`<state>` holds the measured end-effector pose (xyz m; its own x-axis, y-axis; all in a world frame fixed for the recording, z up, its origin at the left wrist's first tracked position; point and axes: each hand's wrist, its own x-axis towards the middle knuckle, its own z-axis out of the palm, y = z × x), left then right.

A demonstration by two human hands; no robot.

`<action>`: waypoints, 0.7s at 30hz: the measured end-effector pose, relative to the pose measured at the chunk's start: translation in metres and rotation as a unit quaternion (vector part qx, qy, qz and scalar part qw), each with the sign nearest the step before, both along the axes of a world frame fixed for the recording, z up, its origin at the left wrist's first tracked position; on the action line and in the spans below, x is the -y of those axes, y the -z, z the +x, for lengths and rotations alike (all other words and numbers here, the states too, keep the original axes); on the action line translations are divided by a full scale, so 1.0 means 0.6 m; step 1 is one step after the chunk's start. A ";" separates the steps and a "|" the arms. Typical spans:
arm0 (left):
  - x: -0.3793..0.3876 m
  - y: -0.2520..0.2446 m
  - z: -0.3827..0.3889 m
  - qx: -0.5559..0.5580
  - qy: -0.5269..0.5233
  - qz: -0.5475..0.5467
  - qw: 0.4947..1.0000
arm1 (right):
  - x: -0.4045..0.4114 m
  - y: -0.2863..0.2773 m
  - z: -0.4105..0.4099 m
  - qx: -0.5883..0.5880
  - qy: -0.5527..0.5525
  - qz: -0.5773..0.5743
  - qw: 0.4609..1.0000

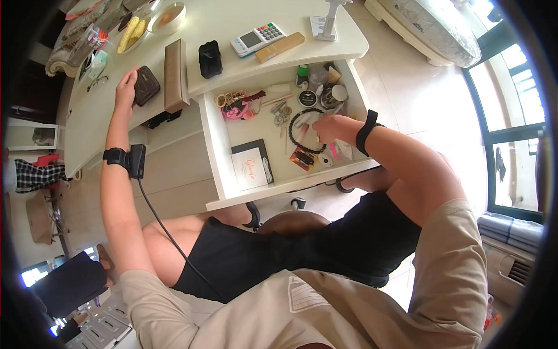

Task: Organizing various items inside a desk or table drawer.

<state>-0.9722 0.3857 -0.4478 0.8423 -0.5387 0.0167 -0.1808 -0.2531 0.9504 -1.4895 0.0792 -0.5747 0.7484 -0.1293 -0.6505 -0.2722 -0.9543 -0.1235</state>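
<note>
An open white drawer [216,148] full of small articles lies before me. My right hand [328,128] reaches into its right part, fingers curled down at a black braided ring [293,136]; whether they grip anything is hidden. Near that hand are a round black tin [307,99], a glass jar [338,94] and a white computer mouse-shaped item [324,160]. At the drawer's left lie a pink hair accessory [236,111] and a white card [250,169]. On the desktop, my left hand [126,90] rests against the left side of a dark brown case [147,85]; its grip is unclear.
The white desk [196,26] carries a long brown box [175,74], a black tray [210,59], a card payment terminal [257,39], a tan box [280,47], a phone stand [329,26], glasses [97,82], corn [132,35] and a bowl [167,18]. A black cable hangs from my left wrist.
</note>
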 end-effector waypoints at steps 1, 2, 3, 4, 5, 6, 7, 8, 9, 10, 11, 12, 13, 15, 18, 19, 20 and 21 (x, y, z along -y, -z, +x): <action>-0.006 0.007 0.000 0.001 0.000 0.002 1.000 | -0.013 -0.016 0.011 -0.054 -0.023 -0.019 0.998; -0.011 0.017 -0.003 0.051 -0.012 0.027 0.998 | -0.026 -0.031 0.020 -0.107 -0.047 -0.037 0.992; -0.004 0.023 -0.008 0.099 -0.019 0.050 0.994 | -0.026 -0.031 0.016 -0.107 -0.042 -0.037 0.993; 0.000 0.024 -0.015 0.093 -0.036 0.064 0.993 | -0.026 -0.031 0.013 -0.116 -0.024 -0.040 0.992; 0.008 0.025 -0.013 0.094 -0.032 0.064 0.993 | -0.026 -0.031 0.009 -0.124 -0.005 -0.043 0.991; 0.003 0.026 -0.008 0.117 -0.052 0.085 0.988 | -0.028 -0.032 0.008 -0.122 -0.006 -0.042 0.992; -0.002 0.026 -0.001 0.141 -0.072 0.106 0.982 | -0.029 -0.033 0.005 -0.093 0.029 -0.038 0.995; -0.008 0.027 0.005 0.143 -0.073 0.107 0.981 | -0.030 -0.034 0.004 -0.063 0.062 -0.034 0.996; -0.001 0.028 -0.001 0.162 -0.089 0.130 0.974 | -0.028 -0.040 0.003 -0.064 0.065 -0.035 0.995; 0.006 0.028 -0.006 0.180 -0.105 0.153 0.966 | -0.024 -0.046 0.004 -0.039 0.073 -0.037 0.996; 0.014 0.029 -0.011 0.179 -0.103 0.152 0.967 | -0.020 -0.053 0.005 -0.014 0.082 -0.039 0.996; 0.020 0.025 -0.020 0.184 -0.099 0.180 0.961 | -0.020 -0.070 0.013 -0.015 0.082 -0.040 0.996; 0.026 0.024 -0.028 0.188 -0.095 0.208 0.955 | -0.020 -0.091 0.024 -0.008 0.087 -0.042 0.995; 0.040 0.022 -0.048 0.214 -0.086 0.216 0.949 | -0.015 -0.127 0.043 -0.001 0.095 -0.045 0.994; 0.052 0.031 -0.040 0.259 -0.079 0.234 0.934 | 0.008 -0.179 0.071 0.070 0.098 -0.039 0.992; 0.050 0.036 -0.029 0.276 -0.083 0.247 0.925 | 0.013 -0.214 0.085 0.065 0.091 0.048 0.993; 0.050 0.041 -0.018 0.276 -0.084 0.247 0.925 | 0.019 -0.249 0.094 0.059 0.083 0.135 0.986; 0.047 0.046 -0.007 0.309 -0.104 0.310 0.893 | 0.022 -0.280 0.099 0.088 0.083 0.165 0.979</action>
